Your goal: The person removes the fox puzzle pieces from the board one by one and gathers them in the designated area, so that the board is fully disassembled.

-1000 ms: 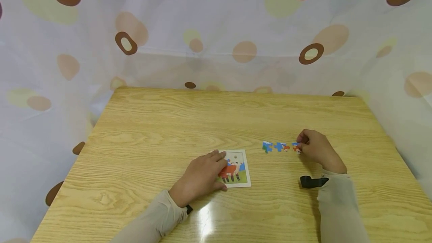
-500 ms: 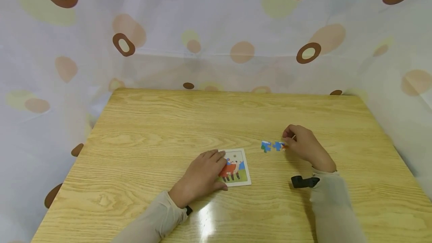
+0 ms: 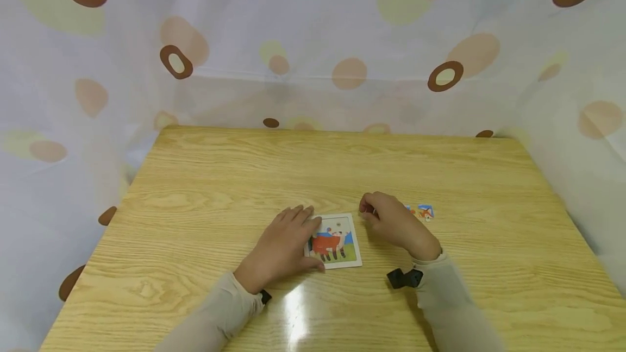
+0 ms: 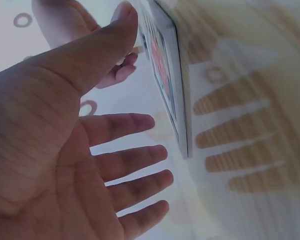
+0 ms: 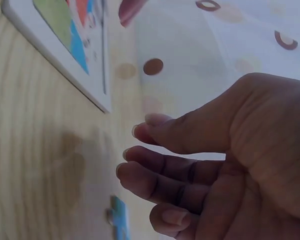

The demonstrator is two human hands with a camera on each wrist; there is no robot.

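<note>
My left hand [image 3: 281, 243] is at the left side of a square picture puzzle [image 3: 337, 240] with a white frame, its fingers straight and spread. In the left wrist view the fingertips of the left hand [image 4: 90, 140] lie close to the puzzle board [image 4: 167, 75]. My right hand [image 3: 398, 227] is just right of the board, thumb and index fingertips pinched together above the table. A small tan edge, apparently of a puzzle piece [image 4: 138, 49], shows at those fingertips in the left wrist view; most of it is hidden.
Loose jigsaw pieces [image 3: 426, 211] lie on the wooden table [image 3: 274, 167] behind the right hand, some partly covered by it. A blue piece [image 5: 120, 218] shows below the right fingers. A dotted curtain [image 3: 313, 31] encloses the table's back and sides.
My right hand has moved left, from over the loose pieces to beside the puzzle board. The left fingers have shifted slightly left and spread, uncovering more of the picture.
</note>
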